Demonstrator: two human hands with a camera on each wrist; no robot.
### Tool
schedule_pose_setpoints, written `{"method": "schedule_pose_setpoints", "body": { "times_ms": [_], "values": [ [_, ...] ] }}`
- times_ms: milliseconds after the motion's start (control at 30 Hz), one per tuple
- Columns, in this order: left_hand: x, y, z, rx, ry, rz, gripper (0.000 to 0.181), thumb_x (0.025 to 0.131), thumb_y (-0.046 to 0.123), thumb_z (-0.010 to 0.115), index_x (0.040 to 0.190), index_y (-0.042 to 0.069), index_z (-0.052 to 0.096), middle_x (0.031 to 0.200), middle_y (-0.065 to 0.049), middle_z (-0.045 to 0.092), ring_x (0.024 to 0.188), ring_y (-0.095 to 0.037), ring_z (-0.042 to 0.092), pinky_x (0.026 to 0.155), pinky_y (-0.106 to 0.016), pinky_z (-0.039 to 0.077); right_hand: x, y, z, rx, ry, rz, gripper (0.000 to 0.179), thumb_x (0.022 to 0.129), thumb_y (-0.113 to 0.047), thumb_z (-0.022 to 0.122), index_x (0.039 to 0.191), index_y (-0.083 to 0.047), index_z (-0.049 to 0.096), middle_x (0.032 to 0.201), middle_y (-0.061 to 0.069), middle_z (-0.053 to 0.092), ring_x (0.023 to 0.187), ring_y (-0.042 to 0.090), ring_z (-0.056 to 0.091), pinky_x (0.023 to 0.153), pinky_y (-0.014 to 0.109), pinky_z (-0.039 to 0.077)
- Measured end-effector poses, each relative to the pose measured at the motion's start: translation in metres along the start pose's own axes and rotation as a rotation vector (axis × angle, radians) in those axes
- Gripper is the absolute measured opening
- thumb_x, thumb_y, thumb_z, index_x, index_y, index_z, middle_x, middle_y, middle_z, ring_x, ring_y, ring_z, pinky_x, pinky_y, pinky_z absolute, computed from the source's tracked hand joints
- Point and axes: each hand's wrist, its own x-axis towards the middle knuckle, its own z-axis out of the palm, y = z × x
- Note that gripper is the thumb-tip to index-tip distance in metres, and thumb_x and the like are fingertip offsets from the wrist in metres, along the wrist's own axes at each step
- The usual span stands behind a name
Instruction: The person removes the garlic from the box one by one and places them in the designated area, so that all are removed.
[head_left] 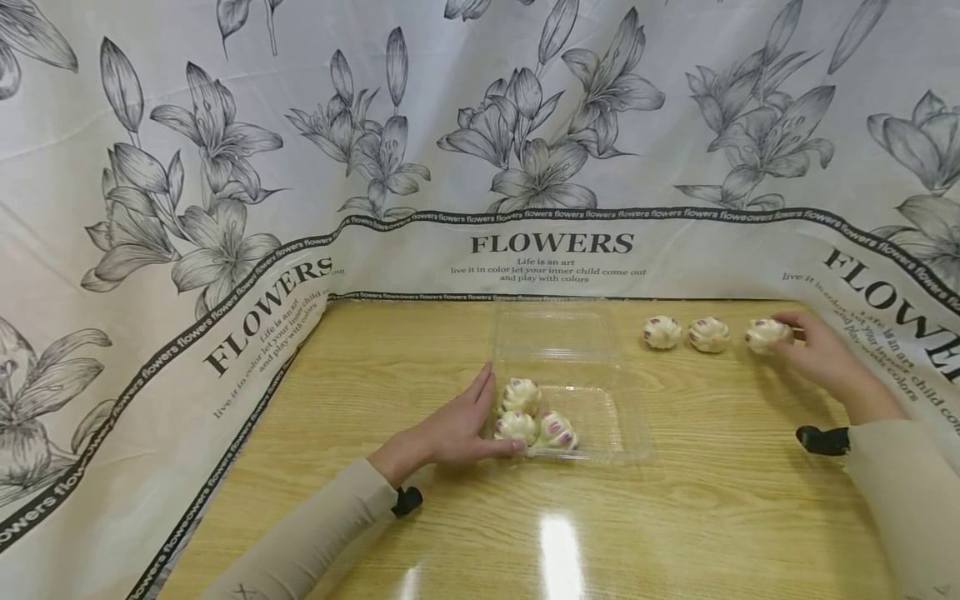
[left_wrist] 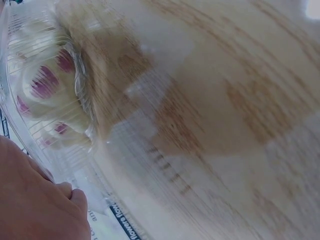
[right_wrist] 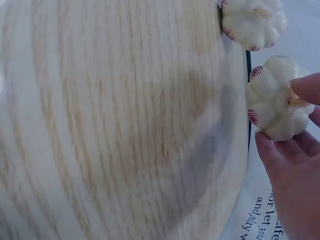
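Near the back right of the table, my right hand [head_left: 817, 350] holds a garlic bulb [right_wrist: 277, 100], white with purple streaks, between thumb and fingers. Two more garlic bulbs stand to its left: a nearer one [head_left: 708, 334] and a farther one [head_left: 662, 332]. A clear plastic clamshell box [head_left: 600, 417] lies with its lid folded back. Inside, on the left side, sit three garlic bulbs [head_left: 557, 431]. My left hand [head_left: 450, 425] rests against the box's left side, fingers extended along it and thumb at the front rim. In the left wrist view, garlic [left_wrist: 45, 82] shows through the ribbed plastic wall.
The wood-grain table [head_left: 712, 517] reflects a bright light near its front. White cloth [head_left: 555, 258] with flower drawings and lettering surrounds its back and sides. The see-through lid [head_left: 555, 329] lies behind the box, close to the back edge.
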Motion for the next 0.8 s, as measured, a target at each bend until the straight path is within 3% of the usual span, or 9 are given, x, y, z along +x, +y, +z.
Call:
{"method": "schedule_pose_setpoints", "body": {
  "times_ms": [467, 800],
  "values": [
    [0.001, -0.001, -0.001, -0.004, 0.0, 0.002, 0.125, 0.089, 0.082, 0.05, 0.161, -0.005, -0.004, 0.17, -0.02, -0.013, 0.156, -0.033, 0.012, 0.125, -0.038, 0.023, 0.015, 0.009, 0.013, -0.004, 0.03, 0.043, 0.056, 0.104, -0.01, 0.044, 0.151, 0.016, 0.027, 0.148, 0.048, 0.025, 0.133, 0.069, 0.025, 0.109, 0.078, 0.023],
    [-0.001, 0.001, -0.002, -0.013, -0.003, -0.003, 0.124, 0.089, 0.08, 0.052, 0.161, -0.004, -0.004, 0.17, -0.02, -0.012, 0.155, -0.034, 0.013, 0.125, -0.04, 0.024, 0.018, 0.013, 0.02, 0.03, 0.023, 0.093, 0.062, 0.106, -0.012, 0.042, 0.157, 0.011, 0.017, 0.151, 0.05, 0.016, 0.132, 0.07, 0.027, 0.108, 0.077, 0.026]
  ]
}}
